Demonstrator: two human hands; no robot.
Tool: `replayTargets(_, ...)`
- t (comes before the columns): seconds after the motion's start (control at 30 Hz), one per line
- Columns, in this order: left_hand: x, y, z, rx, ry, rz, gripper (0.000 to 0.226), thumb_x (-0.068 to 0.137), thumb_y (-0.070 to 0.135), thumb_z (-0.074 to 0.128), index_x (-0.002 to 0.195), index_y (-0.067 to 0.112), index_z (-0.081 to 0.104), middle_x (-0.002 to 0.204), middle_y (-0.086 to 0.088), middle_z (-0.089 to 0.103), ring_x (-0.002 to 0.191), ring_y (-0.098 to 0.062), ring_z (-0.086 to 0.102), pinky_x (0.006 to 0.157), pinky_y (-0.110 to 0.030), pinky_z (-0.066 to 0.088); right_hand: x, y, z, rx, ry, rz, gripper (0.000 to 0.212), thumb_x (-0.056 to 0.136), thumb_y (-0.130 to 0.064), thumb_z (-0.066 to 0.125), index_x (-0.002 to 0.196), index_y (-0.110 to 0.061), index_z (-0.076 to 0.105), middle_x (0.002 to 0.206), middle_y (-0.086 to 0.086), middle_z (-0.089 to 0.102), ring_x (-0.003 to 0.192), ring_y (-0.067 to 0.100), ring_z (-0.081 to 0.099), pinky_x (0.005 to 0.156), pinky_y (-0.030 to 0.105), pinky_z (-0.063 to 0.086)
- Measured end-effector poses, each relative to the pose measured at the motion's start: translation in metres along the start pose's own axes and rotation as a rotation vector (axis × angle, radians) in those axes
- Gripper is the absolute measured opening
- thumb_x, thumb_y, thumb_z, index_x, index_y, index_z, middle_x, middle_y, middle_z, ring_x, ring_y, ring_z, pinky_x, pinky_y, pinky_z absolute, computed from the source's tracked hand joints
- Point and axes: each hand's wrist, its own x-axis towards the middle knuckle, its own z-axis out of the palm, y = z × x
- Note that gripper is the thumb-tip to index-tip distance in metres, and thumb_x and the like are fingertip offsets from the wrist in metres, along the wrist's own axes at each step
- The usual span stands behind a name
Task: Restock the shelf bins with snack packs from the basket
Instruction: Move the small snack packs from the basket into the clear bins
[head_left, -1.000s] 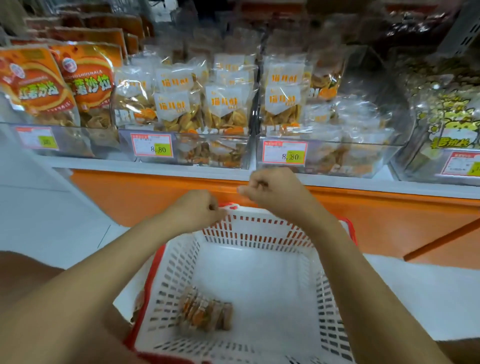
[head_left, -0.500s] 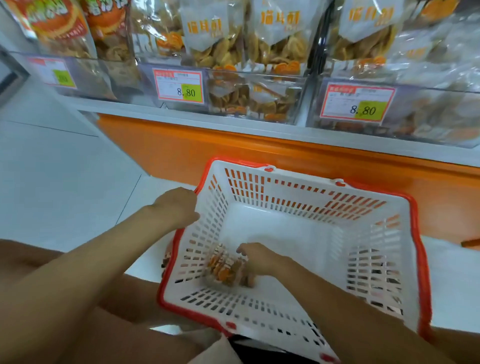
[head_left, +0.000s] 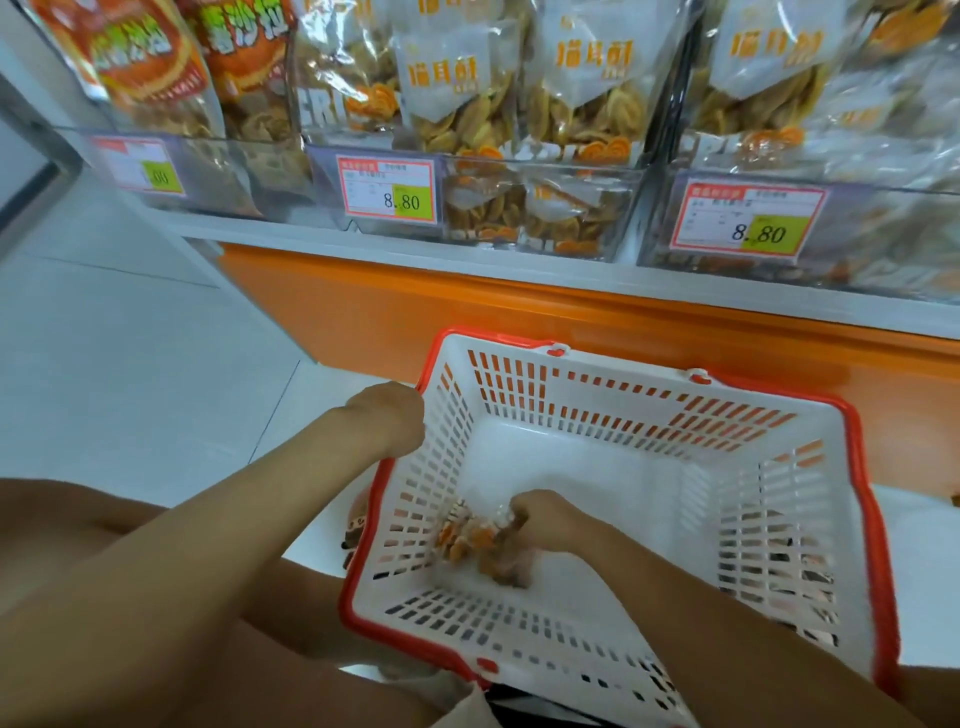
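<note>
Deep in the white plastic basket with the red rim (head_left: 498, 336): right hand (head_left: 540, 519), fingers curled tight round a small clear snack pack of orange bits (head_left: 465, 538) on the basket floor, near the left wall. At the left rim: left hand (head_left: 387, 421), fingers tucked under, cannot tell if holding. Above: clear plastic shelf bins (head_left: 545, 208), full of snack bags.

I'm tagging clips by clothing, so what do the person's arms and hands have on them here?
The left arm and right arm are bare as far as they show: no sleeves, watch or bracelet. The left hand and right hand wear no gloves; the fingers are mostly hidden, so rings cannot be ruled out.
</note>
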Motion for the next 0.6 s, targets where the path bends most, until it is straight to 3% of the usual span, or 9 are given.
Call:
replayTargets(0.07, -0.006, -0.003, -0.004, -0.019, -0.030, 0.030, 0.026, 0.101, 0.030, 0.040, 0.100, 0.007, 0.053, 0.090, -0.005, 0.049, 0.084, -0.020, 0.050, 0.071, -0.027, 0.042, -0.008, 0.003, -0.024, 0.266, 0.069, -0.007, 0.014, 0.078, -0.014, 0.071, 0.086, -0.008, 0.062, 0.080, 0.004, 0.055, 0.078, 0.026, 0.057, 0.063, 0.026, 0.039)
replayTargets(0.13, -0.009, -0.007, -0.005, -0.042, -0.046, 0.038, 0.031, 0.100, 0.034, 0.042, 0.099, 0.006, 0.055, 0.085, -0.003, 0.049, 0.077, -0.017, 0.050, 0.068, -0.026, 0.042, -0.023, 0.001, -0.049, 0.527, 0.144, -0.034, 0.029, 0.082, -0.005, 0.070, 0.106, -0.015, 0.056, 0.094, 0.007, 0.058, 0.085, 0.024, 0.060, 0.064, 0.024, 0.048)
replayTargets(0.17, -0.010, -0.007, -0.005, -0.069, -0.048, 0.039, 0.032, 0.100, 0.033, 0.042, 0.089, 0.007, 0.056, 0.077, -0.002, 0.048, 0.069, -0.015, 0.048, 0.064, -0.025, 0.040, -0.032, -0.004, -0.061, 0.633, 0.214, -0.055, 0.040, 0.082, -0.004, 0.071, 0.113, -0.017, 0.049, 0.102, 0.008, 0.057, 0.085, 0.020, 0.060, 0.064, 0.023, 0.050)
replayTargets(0.23, -0.013, -0.007, -0.006, -0.125, -0.051, 0.050, 0.038, 0.100, 0.030, 0.043, 0.066, 0.013, 0.044, 0.065, 0.000, 0.042, 0.055, -0.013, 0.040, 0.057, -0.024, 0.035, -0.048, -0.014, -0.079, 0.773, 0.420, -0.129, 0.050, 0.080, -0.003, 0.073, 0.118, -0.012, 0.043, 0.109, 0.013, 0.055, 0.082, 0.014, 0.059, 0.062, 0.022, 0.053)
replayTargets(0.33, -0.025, -0.002, -0.014, -0.161, -0.125, 0.096, 0.043, 0.098, 0.041, 0.046, 0.065, 0.013, 0.045, 0.064, -0.001, 0.042, 0.051, -0.012, 0.038, 0.061, -0.026, 0.039, -0.076, -0.034, -0.099, 0.913, 0.558, -0.276, 0.050, 0.079, -0.008, 0.075, 0.120, -0.019, 0.049, 0.115, 0.007, 0.059, 0.097, 0.020, 0.062, 0.070, 0.025, 0.058)
replayTargets(0.4, -0.037, 0.003, -0.022, -0.207, -0.166, 0.159, 0.053, 0.091, 0.060, 0.047, 0.086, 0.009, 0.059, 0.076, -0.003, 0.055, 0.058, -0.014, 0.049, 0.066, -0.026, 0.046, -0.094, -0.049, -0.107, 1.025, 0.533, -0.379, 0.045, 0.079, -0.010, 0.075, 0.118, -0.019, 0.054, 0.112, 0.007, 0.065, 0.102, 0.027, 0.065, 0.079, 0.031, 0.058)
replayTargets(0.47, -0.049, 0.009, -0.029, -0.366, -0.141, 0.240, 0.070, 0.081, 0.072, 0.047, 0.108, 0.009, 0.063, 0.105, -0.001, 0.064, 0.087, -0.017, 0.062, 0.084, -0.029, 0.052, -0.112, -0.064, -0.112, 1.138, 0.515, -0.464, 0.046, 0.077, -0.010, 0.074, 0.118, -0.018, 0.055, 0.112, 0.008, 0.069, 0.101, 0.026, 0.068, 0.085, 0.037, 0.057)
replayTargets(0.53, -0.061, 0.018, -0.037, -0.698, -0.108, 0.341, 0.065, 0.080, 0.064, 0.053, 0.117, 0.011, 0.062, 0.116, 0.001, 0.065, 0.106, -0.015, 0.062, 0.093, -0.030, 0.052, -0.128, -0.074, -0.116, 1.236, 0.490, -0.555, 0.053, 0.073, -0.010, 0.075, 0.122, -0.015, 0.054, 0.112, 0.011, 0.069, 0.103, 0.026, 0.067, 0.087, 0.036, 0.056)
replayTargets(0.6, -0.072, 0.031, -0.047, -1.015, -0.038, 0.465, 0.043, 0.085, 0.044, 0.062, 0.114, 0.012, 0.064, 0.112, -0.001, 0.069, 0.107, -0.016, 0.064, 0.094, -0.030, 0.052, -0.142, -0.080, -0.121, 1.211, 0.483, -0.584, 0.061, 0.067, -0.019, 0.080, 0.122, -0.012, 0.054, 0.112, 0.013, 0.069, 0.104, 0.030, 0.066, 0.088, 0.039, 0.055)
